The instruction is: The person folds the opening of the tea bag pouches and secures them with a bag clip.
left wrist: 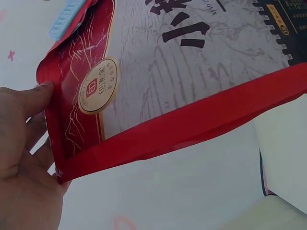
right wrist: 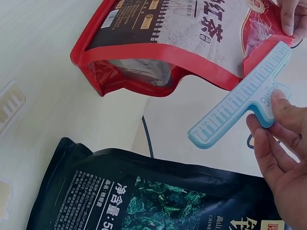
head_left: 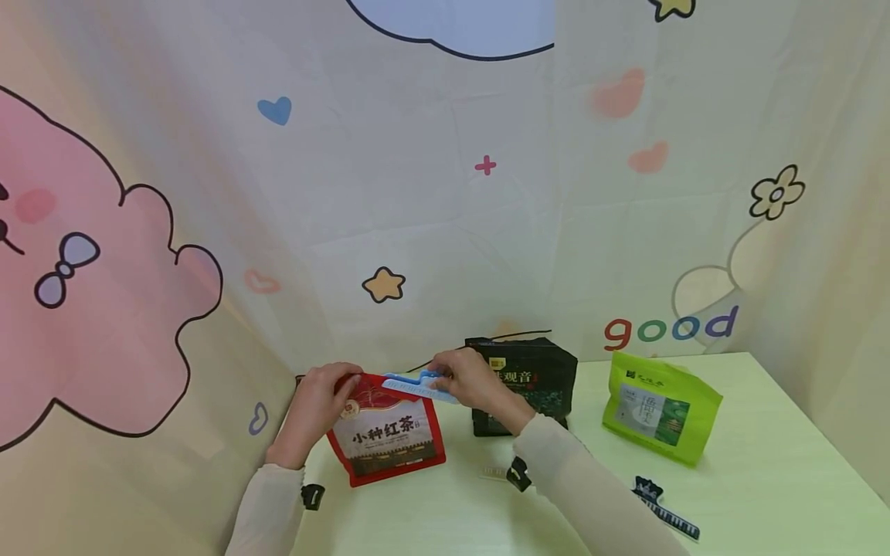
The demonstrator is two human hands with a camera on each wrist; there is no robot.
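Note:
A red tea pouch (head_left: 386, 442) stands upright on the pale green table (head_left: 765, 471). My left hand (head_left: 328, 395) pinches its top left corner; in the left wrist view the thumb (left wrist: 34, 97) presses the pouch's red edge (left wrist: 192, 120). My right hand (head_left: 448, 378) holds a light blue sealing clip (head_left: 417, 384) by its handle at the pouch's top edge. In the right wrist view the blue clip (right wrist: 242, 98) meets the red pouch (right wrist: 168, 43) only at its far end, and my right hand (right wrist: 283, 143) has its thumb on the clip's handle.
A black tea bag (head_left: 531, 378) stands just behind my right hand and fills the lower right wrist view (right wrist: 158, 191). A green tea bag (head_left: 660, 409) stands to the right. A small pale clip (head_left: 494, 471) and a black-and-white clip (head_left: 666, 516) lie on the table. Printed curtains close the back and sides.

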